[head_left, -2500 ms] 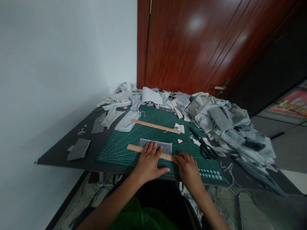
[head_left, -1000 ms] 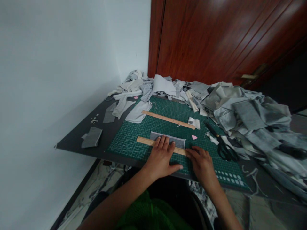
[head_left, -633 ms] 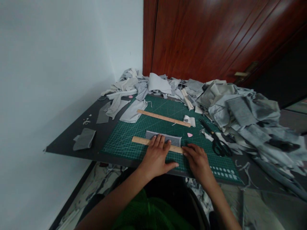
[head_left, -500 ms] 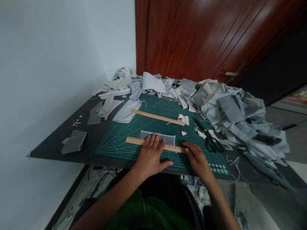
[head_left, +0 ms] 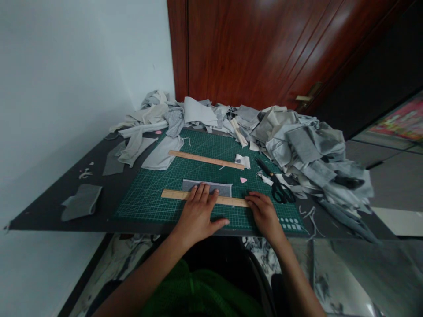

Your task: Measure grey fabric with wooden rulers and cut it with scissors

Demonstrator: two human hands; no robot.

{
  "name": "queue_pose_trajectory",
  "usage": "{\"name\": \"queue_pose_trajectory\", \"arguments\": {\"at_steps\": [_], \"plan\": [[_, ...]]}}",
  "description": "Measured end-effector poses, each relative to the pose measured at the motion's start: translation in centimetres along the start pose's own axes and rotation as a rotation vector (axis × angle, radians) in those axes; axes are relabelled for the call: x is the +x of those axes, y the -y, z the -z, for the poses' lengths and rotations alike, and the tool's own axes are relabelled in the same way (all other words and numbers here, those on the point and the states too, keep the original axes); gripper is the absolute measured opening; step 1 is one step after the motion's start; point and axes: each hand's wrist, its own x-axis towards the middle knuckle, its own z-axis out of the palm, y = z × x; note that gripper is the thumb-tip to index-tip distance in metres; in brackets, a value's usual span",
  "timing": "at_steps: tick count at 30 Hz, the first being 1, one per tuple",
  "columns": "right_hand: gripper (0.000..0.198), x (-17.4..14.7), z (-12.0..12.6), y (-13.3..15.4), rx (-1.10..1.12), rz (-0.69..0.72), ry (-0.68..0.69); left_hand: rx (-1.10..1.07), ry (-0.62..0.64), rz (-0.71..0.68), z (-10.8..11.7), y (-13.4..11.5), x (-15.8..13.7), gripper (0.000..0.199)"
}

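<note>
1. Green mat [head_left: 139,200]: open grid left of wooden ruler [head_left: 172,194].
2. Wooden ruler: lower center; long axis near-horizontal, right end slightly lower.
3. Left hand [head_left: 197,215]: flat across ruler, thumb spread.
4. Right hand [head_left: 265,215]: fingertips at ruler's right end; pinch cannot be determined.

Cloth scraps [head_left: 304,143] lie heaped on the tabletop [head_left: 49,202], scissors [head_left: 275,182] near them; behind stands a reddish-brown door [head_left: 241,53] (its handle [head_left: 303,98] toward the right) beside a white wall [head_left: 66,79].
</note>
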Motion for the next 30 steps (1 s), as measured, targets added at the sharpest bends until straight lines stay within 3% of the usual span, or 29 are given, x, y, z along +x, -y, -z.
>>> {"name": "queue_pose_trajectory", "arguments": {"at_steps": [30], "plan": [[0.024,0.62,-0.25,-0.01,-0.018,-0.039,0.002,-0.019,0.018,-0.01,-0.12,0.15,0.09,0.093]]}}
